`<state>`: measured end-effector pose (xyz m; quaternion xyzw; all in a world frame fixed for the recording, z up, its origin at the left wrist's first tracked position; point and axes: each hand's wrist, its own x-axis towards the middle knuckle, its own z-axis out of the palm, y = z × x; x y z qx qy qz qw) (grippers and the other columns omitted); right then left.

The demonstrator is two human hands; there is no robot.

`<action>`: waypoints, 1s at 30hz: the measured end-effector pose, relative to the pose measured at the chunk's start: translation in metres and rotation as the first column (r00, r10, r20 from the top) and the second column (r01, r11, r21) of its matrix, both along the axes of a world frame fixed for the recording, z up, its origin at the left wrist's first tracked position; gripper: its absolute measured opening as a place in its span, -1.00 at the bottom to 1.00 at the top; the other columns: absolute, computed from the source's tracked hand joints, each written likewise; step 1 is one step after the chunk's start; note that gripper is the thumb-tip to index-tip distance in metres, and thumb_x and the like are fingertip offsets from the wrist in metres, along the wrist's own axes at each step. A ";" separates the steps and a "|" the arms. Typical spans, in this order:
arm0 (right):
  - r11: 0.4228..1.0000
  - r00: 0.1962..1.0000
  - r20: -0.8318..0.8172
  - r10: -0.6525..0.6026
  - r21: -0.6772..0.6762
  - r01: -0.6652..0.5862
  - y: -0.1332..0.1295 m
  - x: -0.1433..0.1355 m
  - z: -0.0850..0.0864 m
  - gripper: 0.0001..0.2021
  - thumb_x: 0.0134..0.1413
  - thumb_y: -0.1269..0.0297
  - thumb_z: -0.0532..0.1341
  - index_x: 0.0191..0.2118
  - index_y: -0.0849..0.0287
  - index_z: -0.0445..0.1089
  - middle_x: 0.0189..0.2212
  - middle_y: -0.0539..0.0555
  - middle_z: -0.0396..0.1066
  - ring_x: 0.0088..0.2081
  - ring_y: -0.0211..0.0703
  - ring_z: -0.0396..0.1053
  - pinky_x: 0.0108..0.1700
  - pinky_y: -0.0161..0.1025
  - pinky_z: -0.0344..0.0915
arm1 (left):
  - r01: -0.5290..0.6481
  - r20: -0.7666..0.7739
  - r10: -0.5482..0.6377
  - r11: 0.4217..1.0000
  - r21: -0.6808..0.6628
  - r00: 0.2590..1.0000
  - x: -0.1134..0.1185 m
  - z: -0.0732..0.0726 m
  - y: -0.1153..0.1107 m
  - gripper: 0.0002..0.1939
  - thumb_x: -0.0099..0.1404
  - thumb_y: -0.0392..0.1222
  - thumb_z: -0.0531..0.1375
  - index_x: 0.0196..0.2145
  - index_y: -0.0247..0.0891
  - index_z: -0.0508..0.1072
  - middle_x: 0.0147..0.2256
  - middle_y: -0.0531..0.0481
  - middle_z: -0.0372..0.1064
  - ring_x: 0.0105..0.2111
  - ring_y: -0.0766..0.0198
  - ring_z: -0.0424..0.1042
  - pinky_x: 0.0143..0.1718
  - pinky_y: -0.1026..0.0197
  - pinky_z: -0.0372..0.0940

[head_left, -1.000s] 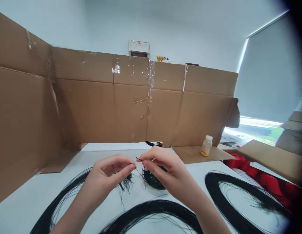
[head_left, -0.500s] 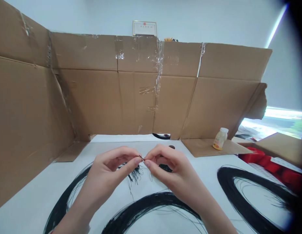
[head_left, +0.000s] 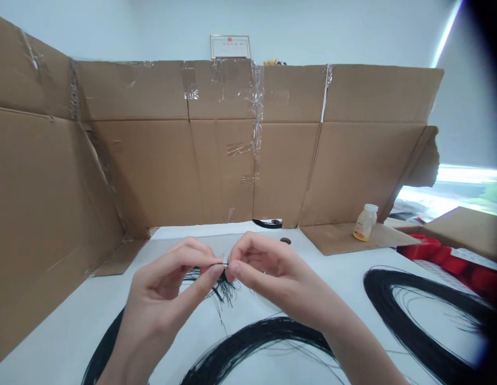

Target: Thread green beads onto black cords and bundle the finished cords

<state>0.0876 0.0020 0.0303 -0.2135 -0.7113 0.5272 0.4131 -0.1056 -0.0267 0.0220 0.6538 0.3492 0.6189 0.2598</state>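
Between the fingertips of both hands runs a short, thin dark strand (head_left: pixel 225 264); whether it is thread or wire I cannot tell. My left hand (head_left: pixel 168 294) pinches one end with thumb and forefinger. My right hand (head_left: pixel 272 267) is closed in a pinch on the other end, its fingertips close to the left ones. Partly hidden behind my left hand, a bunch of short black strands (head_left: pixel 226 291) lies on the white table (head_left: pixel 184 345). Nearer to me, below the hands, is a large coil of black strands (head_left: pixel 248 337).
More black coils lie at the right (head_left: pixel 382 291) and under my left forearm (head_left: pixel 106 342). Cardboard walls (head_left: pixel 152 166) enclose the back and left. A small white-capped bottle (head_left: pixel 365 222) stands on a cardboard flap, beside a box of red items (head_left: pixel 441 259). A dark round piece (head_left: pixel 286 241) sits behind my right hand.
Both hands have shifted slightly left in view, and the strand between them now lies more level. The camera view has tilted a little.
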 end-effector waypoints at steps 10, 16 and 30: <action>0.999 0.998 0.039 -0.046 -0.012 0.046 -0.002 0.002 0.001 -0.84 0.28 0.24 0.33 -0.29 0.14 0.37 -0.46 -0.13 0.24 -0.44 -0.39 0.08 -0.45 -0.38 0.01 | 0.087 0.169 -0.054 0.977 -0.196 0.984 0.007 -0.006 0.003 -0.83 0.22 -0.23 0.35 -0.53 -0.13 0.56 -0.49 0.10 0.26 -0.43 0.34 0.23 -0.43 0.30 0.14; 0.982 0.979 0.089 -0.181 0.075 0.174 0.003 0.007 -0.002 -0.83 0.33 0.24 0.26 -0.33 0.12 0.38 -0.44 -0.13 0.29 -0.42 -0.35 0.14 -0.39 -0.34 0.08 | 0.062 0.226 -0.024 0.984 -0.164 0.974 0.024 -0.010 0.007 -0.83 0.24 -0.24 0.33 -0.52 -0.15 0.56 -0.49 0.09 0.27 -0.44 0.33 0.21 -0.41 0.27 0.12; 0.805 0.824 0.094 -0.559 0.299 0.512 -0.015 0.074 0.017 -0.85 0.33 0.22 0.26 -0.30 0.10 0.47 -0.38 -0.01 0.41 -0.37 -0.29 0.31 -0.34 -0.31 0.25 | -0.014 -0.336 -0.049 0.984 -0.180 0.940 0.029 -0.029 0.015 -0.76 0.34 -0.15 0.31 -0.04 0.03 0.56 -0.25 0.06 0.51 -0.31 0.26 0.46 -0.18 0.22 0.35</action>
